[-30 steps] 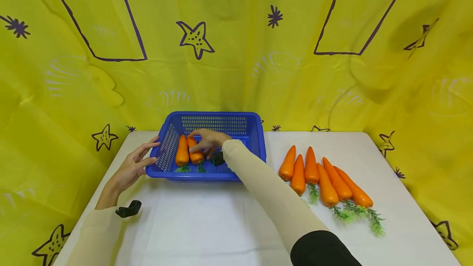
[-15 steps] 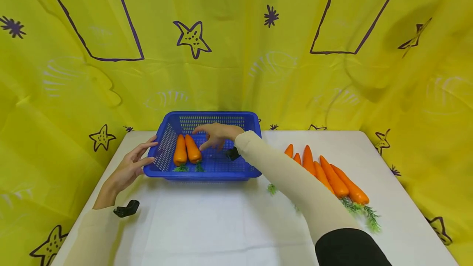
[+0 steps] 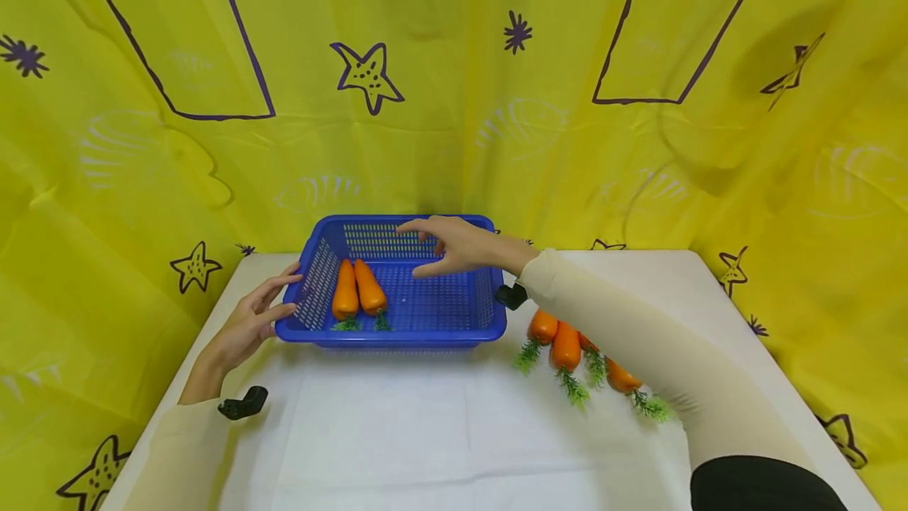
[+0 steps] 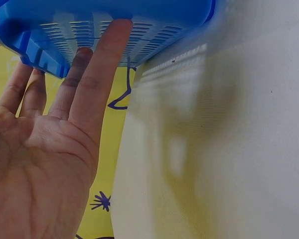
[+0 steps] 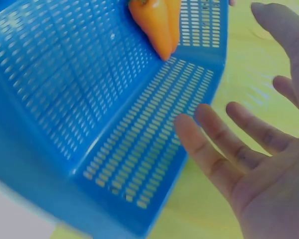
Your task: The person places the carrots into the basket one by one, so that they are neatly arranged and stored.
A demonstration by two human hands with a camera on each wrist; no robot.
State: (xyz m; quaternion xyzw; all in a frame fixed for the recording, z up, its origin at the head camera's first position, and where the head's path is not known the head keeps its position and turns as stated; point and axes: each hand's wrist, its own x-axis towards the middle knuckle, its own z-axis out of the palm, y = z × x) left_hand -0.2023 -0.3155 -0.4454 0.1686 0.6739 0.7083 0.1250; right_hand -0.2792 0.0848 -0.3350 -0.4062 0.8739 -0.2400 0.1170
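Observation:
Two orange carrots with green tops, the left one [image 3: 345,292] and the right one [image 3: 370,288], lie side by side at the left of a blue plastic basket [image 3: 397,336]. My left hand [image 3: 248,326] touches the basket's left side with outstretched fingers; the left wrist view has the fingertips [image 4: 120,30] against its slotted wall. Over the basket's right half hovers my right hand [image 3: 464,247], fingers spread and holding nothing. In the right wrist view the carrots [image 5: 157,22] lie away from that hand.
More carrots [image 3: 565,349] with leafy tops lie on the white table [image 3: 383,432] right of the basket, partly hidden by my right sleeve [image 3: 638,337]. A yellow patterned curtain [image 3: 440,140] hangs behind and along both sides.
My right hand has let go of the right carrot in the basket and moved up and to the right. The left hand has stayed at the basket's left side.

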